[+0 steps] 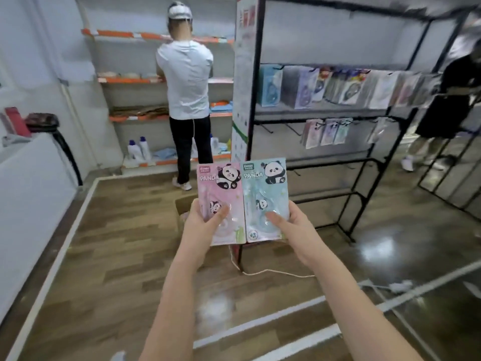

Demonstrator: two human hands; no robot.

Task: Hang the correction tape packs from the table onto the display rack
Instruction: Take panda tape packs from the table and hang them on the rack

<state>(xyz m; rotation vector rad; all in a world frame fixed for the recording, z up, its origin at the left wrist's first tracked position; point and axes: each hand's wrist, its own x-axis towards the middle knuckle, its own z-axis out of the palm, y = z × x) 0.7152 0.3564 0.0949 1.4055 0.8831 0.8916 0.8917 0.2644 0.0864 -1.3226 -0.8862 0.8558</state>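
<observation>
My left hand (pixel 207 220) grips the pink pack (pixel 221 201) low down, thumb curled across its front, fingers hidden behind. Touching it on the right is the blue pack (pixel 265 199), which my right hand (pixel 289 225) pinches the same way at its lower edge. Both feel likely light: stiff card, a slick plastic blister, easily bent. I'd keep hold at the bottom so the top stays free for a hook on the display rack (pixel 364 157), far right.

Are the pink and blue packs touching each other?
Touching. The head view shows the pink pack and blue pack edge to edge, no gap visible.
</observation>
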